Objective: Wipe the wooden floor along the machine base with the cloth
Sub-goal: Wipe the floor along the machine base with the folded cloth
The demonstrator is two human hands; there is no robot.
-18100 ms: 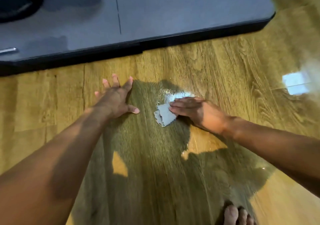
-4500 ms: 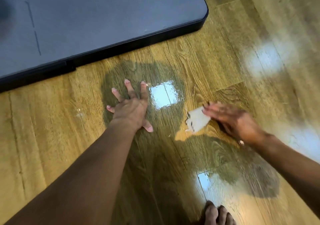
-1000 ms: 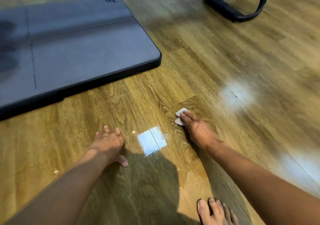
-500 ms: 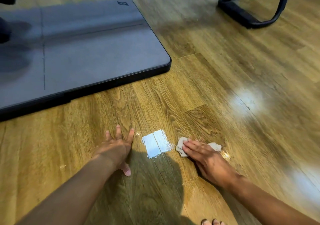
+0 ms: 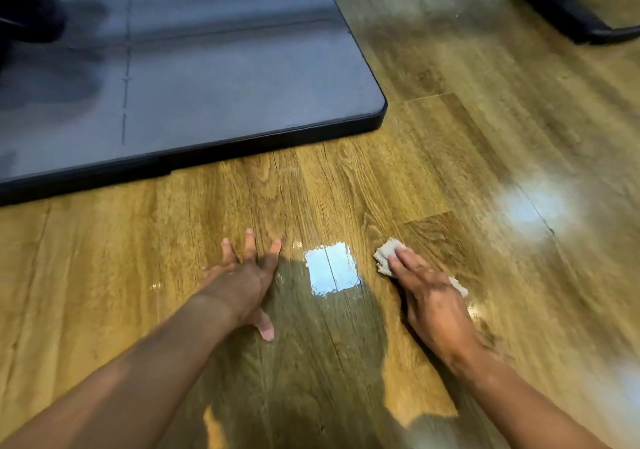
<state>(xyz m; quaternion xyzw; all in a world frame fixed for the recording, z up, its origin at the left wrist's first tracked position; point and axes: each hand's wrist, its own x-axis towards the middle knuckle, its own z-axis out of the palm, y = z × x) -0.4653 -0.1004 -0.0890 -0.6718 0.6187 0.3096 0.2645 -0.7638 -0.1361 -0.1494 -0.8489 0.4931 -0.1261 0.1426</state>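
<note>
Two hands are down on the wooden floor (image 5: 104, 258): the left hand (image 5: 242, 282) lies flat with fingers spread, bracing, and the right hand (image 5: 429, 303) presses the cloth (image 5: 386, 256) under straight fingers rather than clutching it. Half a second ago the cloth sat nearer the person. It has since been pushed forward, towards the machine base (image 5: 207, 68) (though well short of its black edge). Over the last few seconds the strokes have also travelled rightward, so the base's rounded corner now lies ahead. The strip along this side seems nearly covered, but the band just beside the edge may want a closer pass.
</note>
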